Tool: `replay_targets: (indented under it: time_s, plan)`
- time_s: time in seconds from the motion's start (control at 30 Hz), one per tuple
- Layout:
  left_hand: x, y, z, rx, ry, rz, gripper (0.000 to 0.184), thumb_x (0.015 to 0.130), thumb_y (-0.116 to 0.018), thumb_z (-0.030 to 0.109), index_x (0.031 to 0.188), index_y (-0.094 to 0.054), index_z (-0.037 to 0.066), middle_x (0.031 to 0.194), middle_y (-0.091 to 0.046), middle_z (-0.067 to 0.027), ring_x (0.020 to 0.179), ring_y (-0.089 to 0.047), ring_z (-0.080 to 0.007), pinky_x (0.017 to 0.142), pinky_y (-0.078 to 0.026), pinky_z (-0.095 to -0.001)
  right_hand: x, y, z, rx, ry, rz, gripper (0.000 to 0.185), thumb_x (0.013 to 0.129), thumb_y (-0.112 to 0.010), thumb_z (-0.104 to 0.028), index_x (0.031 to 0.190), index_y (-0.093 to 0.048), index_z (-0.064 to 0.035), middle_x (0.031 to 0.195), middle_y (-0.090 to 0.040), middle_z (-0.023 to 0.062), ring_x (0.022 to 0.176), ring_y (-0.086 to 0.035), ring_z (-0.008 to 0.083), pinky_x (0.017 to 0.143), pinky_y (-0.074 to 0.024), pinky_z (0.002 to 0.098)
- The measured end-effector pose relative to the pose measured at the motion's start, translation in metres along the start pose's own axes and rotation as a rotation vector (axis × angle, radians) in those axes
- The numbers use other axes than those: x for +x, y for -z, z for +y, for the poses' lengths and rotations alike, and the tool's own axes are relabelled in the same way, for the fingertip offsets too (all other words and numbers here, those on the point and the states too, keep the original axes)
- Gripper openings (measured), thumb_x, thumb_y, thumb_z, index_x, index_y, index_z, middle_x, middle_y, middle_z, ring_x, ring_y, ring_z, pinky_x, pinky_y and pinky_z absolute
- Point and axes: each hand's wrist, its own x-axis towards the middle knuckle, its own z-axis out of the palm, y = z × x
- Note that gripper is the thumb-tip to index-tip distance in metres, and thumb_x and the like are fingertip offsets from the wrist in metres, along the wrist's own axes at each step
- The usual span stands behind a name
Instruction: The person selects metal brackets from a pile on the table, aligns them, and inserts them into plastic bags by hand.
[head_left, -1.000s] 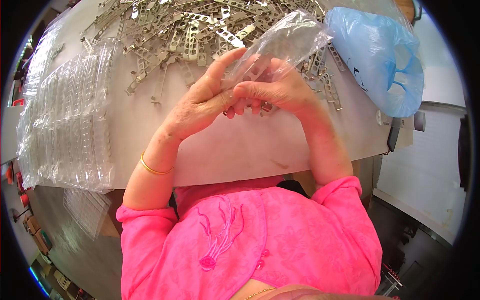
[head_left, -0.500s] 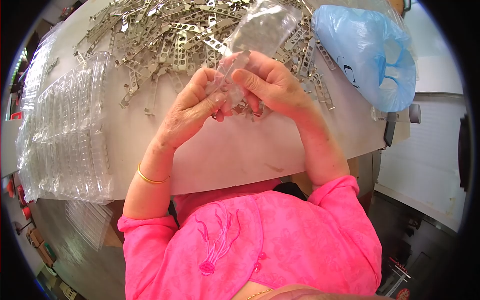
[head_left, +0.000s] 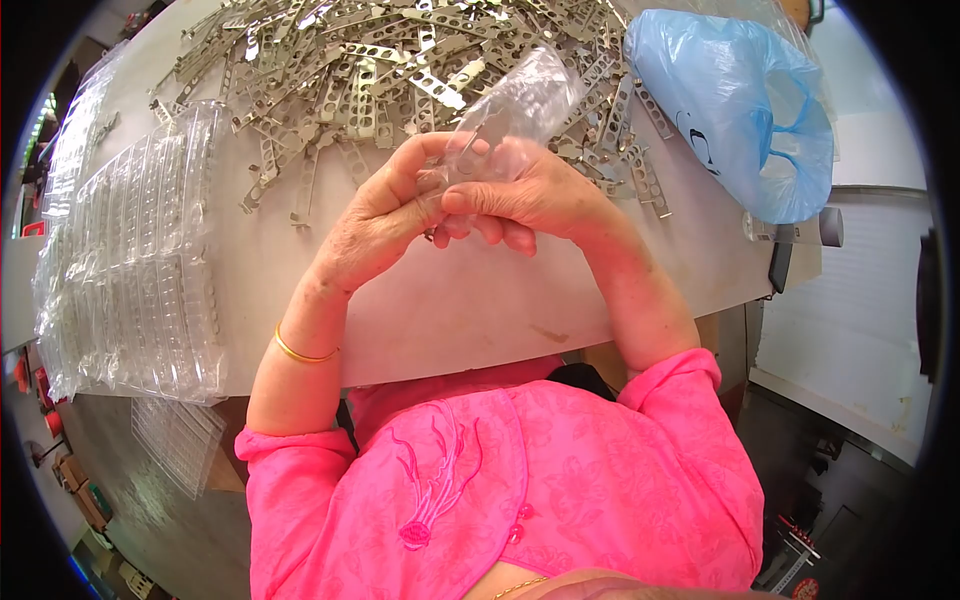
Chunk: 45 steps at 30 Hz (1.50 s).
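Observation:
A clear plastic bag [head_left: 538, 92] stretches from between my hands, its far end over a heap of flat metal strips with round holes [head_left: 365, 95]. My left hand [head_left: 390, 205] is closed on the bag's near part, thumb and fingers pinching. From the other side my right hand [head_left: 535, 195] grips the same plastic, its thumb lying across toward the left thumb and its fingers curled underneath. A small metallic-looking part shows dimly by the fingertips, and I cannot tell whether it is inside the bag.
On the left lie clear ribbed plastic trays [head_left: 140, 260] in film. A blue plastic bag [head_left: 730, 110] rests at the right, with a pale cylinder [head_left: 830, 227] beyond it. The table's front edge [head_left: 460, 372] runs close to my body.
The clear bag has shifted down and narrowed as it is gathered in my hands. My right hand has turned and lowered, its thumb now nearer the left one.

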Motion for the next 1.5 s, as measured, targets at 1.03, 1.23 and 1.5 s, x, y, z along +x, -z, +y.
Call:
replay_targets:
  time_s: [1.03,1.23,1.5]
  plan:
    - [0.001,0.004,-0.007,-0.098,0.055,0.053,0.026,0.103,-0.055,0.014,0.127,-0.049,0.005,0.094,-0.068,-0.0035,0.084,-0.063,-0.0083,0.071,-0.05,-0.0247,-0.008,0.006,-0.002,-0.112,0.116,0.165,0.077,0.088,-0.073,-0.007,0.154,-0.034,-0.0076,0.09,-0.067,0.0031,0.058,-0.059,0.0074,0.048,-0.0498,0.0234]
    - [0.002,0.007,-0.01,-0.106,0.042,0.067,0.031,0.101,-0.058,0.012,0.129,-0.047,0.005,0.102,-0.067,-0.0054,0.085,-0.069,-0.0119,0.066,-0.052,-0.0223,-0.01,0.007,0.0,0.002,0.242,0.251,0.065,0.093,-0.069,-0.009,0.151,-0.041,-0.0082,0.088,-0.066,0.0011,0.061,-0.056,0.0056,0.051,-0.0505,0.0226]
    - [-0.001,0.001,-0.007,-0.14,0.026,0.058,0.055,0.099,-0.06,0.012,0.148,-0.037,0.003,0.106,-0.067,-0.008,0.083,-0.07,-0.0155,0.062,-0.052,-0.0228,-0.009,0.004,-0.001,-0.019,0.158,0.128,0.064,0.092,-0.064,-0.007,0.151,-0.04,-0.0104,0.08,-0.064,0.0012,0.06,-0.056,0.0071,0.049,-0.0478,0.0237]
